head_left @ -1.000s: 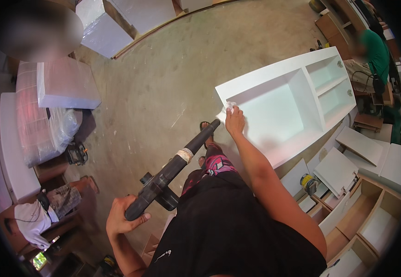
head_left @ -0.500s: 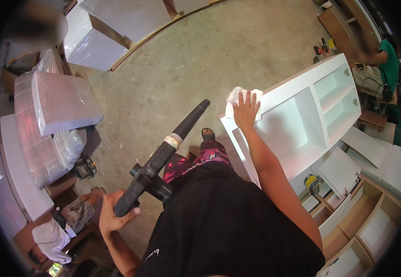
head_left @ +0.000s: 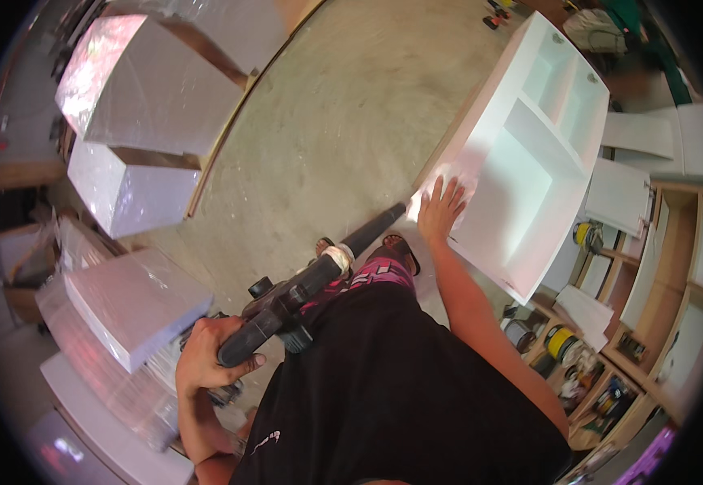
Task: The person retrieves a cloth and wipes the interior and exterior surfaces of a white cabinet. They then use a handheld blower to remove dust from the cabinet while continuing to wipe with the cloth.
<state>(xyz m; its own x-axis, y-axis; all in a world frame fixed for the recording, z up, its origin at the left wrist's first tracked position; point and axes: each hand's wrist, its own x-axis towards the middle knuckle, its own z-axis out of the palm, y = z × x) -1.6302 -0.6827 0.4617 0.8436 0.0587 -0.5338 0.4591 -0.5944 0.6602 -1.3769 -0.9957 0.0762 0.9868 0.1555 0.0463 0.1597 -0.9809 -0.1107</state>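
1. Left hand (head_left: 210, 360) clamped around the grip of the black blower (head_left: 311, 287); nozzle points at the near corner of the white cabinet (head_left: 529, 153) lying on the concrete floor (head_left: 327, 137).
2. Right hand (head_left: 440, 212) flat, fingers spread, on a white cloth (head_left: 456, 179) at that corner.
3. Best to wipe evenly and aim air just ahead of the cloth.
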